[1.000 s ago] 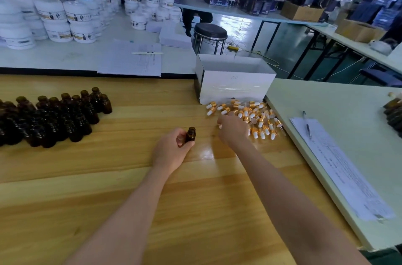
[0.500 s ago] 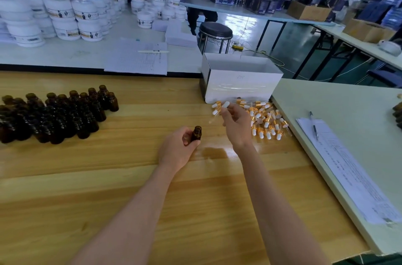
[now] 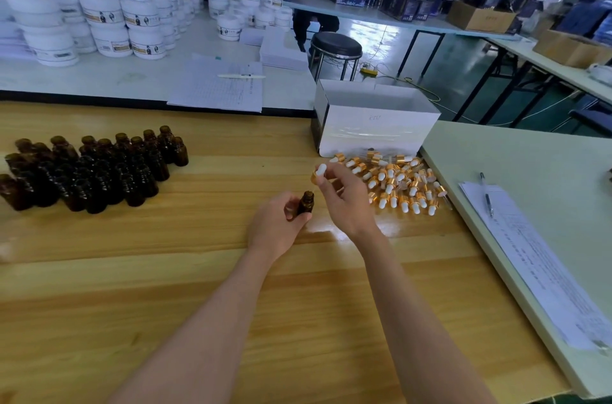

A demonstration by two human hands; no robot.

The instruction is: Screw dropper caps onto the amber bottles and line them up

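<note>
Holding one amber bottle [image 3: 306, 204] upright in the left grip [image 3: 278, 226], with fingers and thumb curled round its body and its open neck standing clear above them. Pinching a dropper cap [image 3: 320, 171] in the right grip [image 3: 344, 198] between thumb and fingertips, white bulb uppermost and gold collar under it. Carried just above the bottle's mouth and a little to the right of it, not yet seated on the neck. Cannot tell whether the glass pipette reaches the opening: too thin and blurred. Both grips close together over the wooden surface [image 3: 165, 271]; cannot tell whether the bottle's base touches the wood.

Just right of the right grip, a loose heap of caps [image 3: 402, 186], all lying on their sides. Beyond that heap and just beside it, a white box [image 3: 374, 128], open at the top. Well to the left of the left grip, a cluster of uncapped bottles [image 3: 89, 171], standing upright and packed tight. Far right of the right grip, on the paler adjoining surface, a sheet of paper [image 3: 536, 264] with a pen [image 3: 486, 193] lying on its far end.
</note>
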